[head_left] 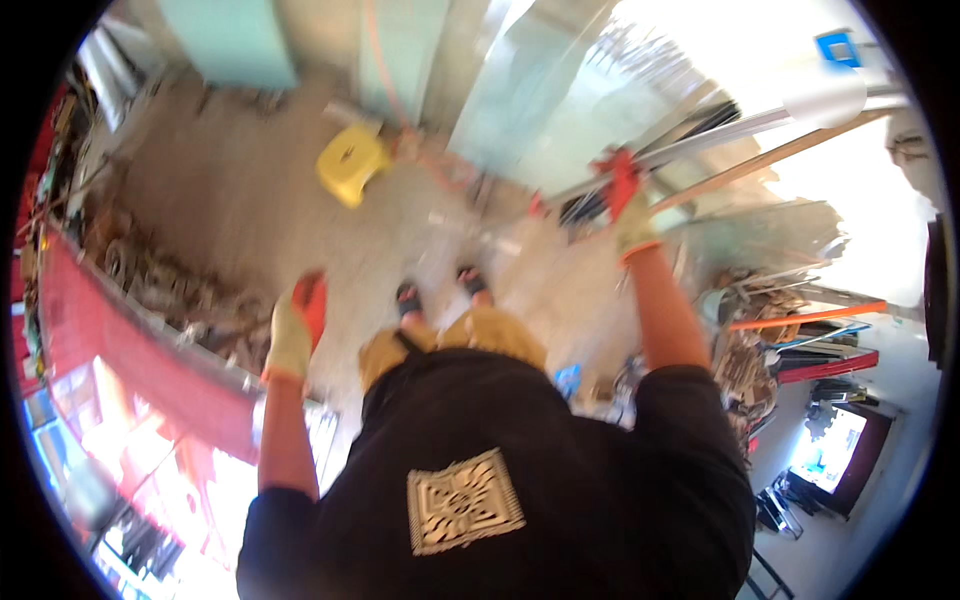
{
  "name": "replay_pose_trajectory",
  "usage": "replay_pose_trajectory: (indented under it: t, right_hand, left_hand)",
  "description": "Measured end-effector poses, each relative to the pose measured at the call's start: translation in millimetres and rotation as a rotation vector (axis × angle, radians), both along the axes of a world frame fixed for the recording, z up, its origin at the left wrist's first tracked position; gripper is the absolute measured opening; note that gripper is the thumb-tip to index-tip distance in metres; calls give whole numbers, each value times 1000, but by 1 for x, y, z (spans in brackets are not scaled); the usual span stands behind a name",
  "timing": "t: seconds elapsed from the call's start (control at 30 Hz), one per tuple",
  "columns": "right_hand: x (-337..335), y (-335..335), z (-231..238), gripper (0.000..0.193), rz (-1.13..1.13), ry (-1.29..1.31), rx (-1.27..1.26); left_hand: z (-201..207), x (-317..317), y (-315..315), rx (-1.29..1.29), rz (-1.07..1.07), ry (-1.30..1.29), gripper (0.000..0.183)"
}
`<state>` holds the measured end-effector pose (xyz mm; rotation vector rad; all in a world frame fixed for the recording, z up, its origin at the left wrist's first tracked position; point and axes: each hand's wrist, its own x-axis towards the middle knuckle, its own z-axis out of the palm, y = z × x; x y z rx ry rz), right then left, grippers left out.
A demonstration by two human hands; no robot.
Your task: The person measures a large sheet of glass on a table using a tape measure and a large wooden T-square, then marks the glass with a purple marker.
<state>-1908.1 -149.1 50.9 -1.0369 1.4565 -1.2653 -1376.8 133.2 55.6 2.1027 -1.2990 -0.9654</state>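
Both my hands wear cream work gloves with red-coated palms and fingers. My right hand (622, 190) reaches forward to the right, its fingers closed across a long silver metal bar (715, 138). The fingers are slightly blurred. Beside the bar, a wooden strip (765, 160) runs slanting toward the back right. Tall glass sheets (520, 105) lean just beyond this hand. On the other side, my left hand (298, 322) hangs low with its fingers drawn together and nothing visible in them.
A yellow plastic stool (352, 165) stands on the concrete floor ahead, near an orange hose (385, 65). Scrap pieces (190, 300) lie along a red panel (140, 340) at left. Boards and coloured bars, including an orange one (810, 316), crowd the right side.
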Motion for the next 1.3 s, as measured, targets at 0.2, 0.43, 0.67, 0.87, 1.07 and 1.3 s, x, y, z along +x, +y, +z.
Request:
replay_pose_trajectory:
  t: [0.2,0.43,0.67,0.87,1.07,1.3]
  right_hand:
    - [-33,-77,-83,46,-89,-20,-26]
    - [-75,-246,-162,56,139,-191,186]
    - [-186,-326,-140,85,346,-46,425]
    - [-150,-326,-147,94,164,114,519]
    - [-90,-258,-174,82,382,338,477]
    - [-21,-91,-244,68,942,645,653]
  left_hand:
    - [-23,-63,28,61,176,219,46]
    - [-60,-190,52,183,277,365,47]
    - [-53,-215,150,558,592,165,50]
    - [-129,-320,297,625,904,84,48]
    - [-105,-376,274,691,1045,393,43]
    - [-134,-347,272,478,1076,315,41]
